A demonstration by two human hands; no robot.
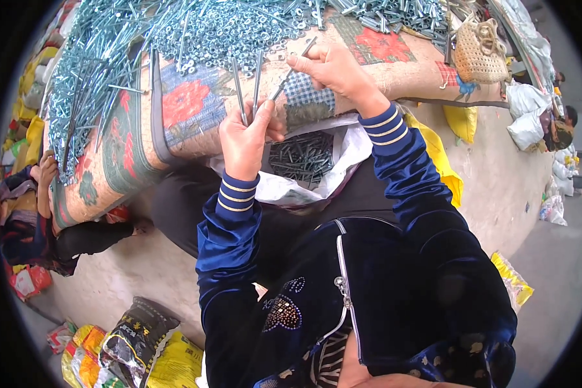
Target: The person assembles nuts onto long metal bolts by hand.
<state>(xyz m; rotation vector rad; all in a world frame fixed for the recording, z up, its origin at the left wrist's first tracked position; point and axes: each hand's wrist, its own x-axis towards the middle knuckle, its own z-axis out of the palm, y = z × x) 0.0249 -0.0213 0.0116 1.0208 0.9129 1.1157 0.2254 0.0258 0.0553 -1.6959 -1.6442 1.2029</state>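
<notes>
Pink floral cloth (385,79), pale floor (491,181), rods (257,74) in fingers (260,123)

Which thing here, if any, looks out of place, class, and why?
The beige woven bag at the right end of the floral cover looks slightly odd: it is a soft carrier beside heaped metal parts.

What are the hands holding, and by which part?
The left hand grips two slim metal rods by their lower parts; the right hand pinches another rod near its middle, its lower end at the left hand.
</notes>
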